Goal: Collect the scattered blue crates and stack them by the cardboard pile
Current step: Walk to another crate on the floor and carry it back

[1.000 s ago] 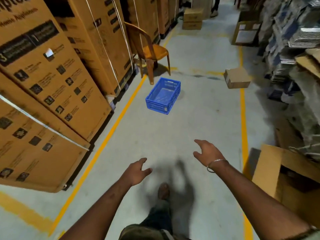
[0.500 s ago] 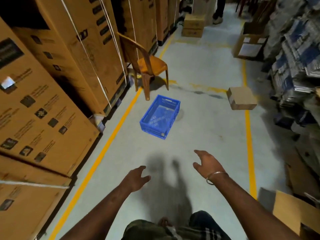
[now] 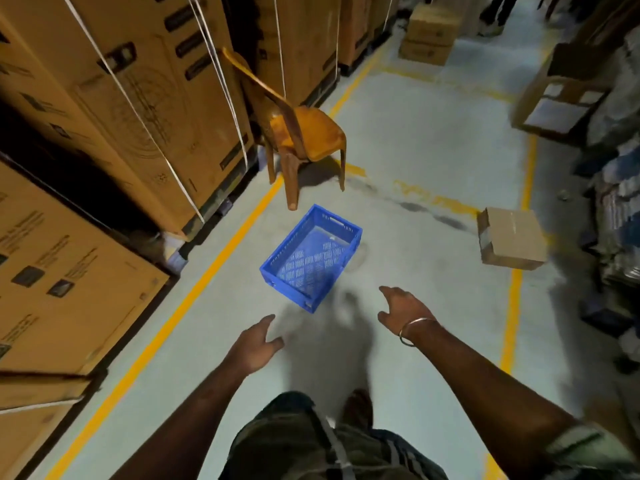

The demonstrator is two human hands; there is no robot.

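One empty blue crate (image 3: 311,256) with perforated walls lies upright on the grey floor in the middle of the aisle, just in front of a chair leg. My left hand (image 3: 254,344) is stretched out below the crate's near corner, fingers apart, holding nothing. My right hand (image 3: 403,311), with a metal bangle on the wrist, is to the right of that corner, also open and empty. Neither hand touches the crate.
An orange-brown plastic chair (image 3: 301,136) stands beyond the crate. Tall strapped cardboard boxes (image 3: 114,109) line the left side behind a yellow floor line (image 3: 194,299). A small cardboard box (image 3: 512,239) lies at right; stacked goods (image 3: 620,188) fill the right edge. More boxes (image 3: 429,32) sit far back.
I have walked forward: the crate is now much closer, just ahead of both hands. Both hands stay open and outstretched.
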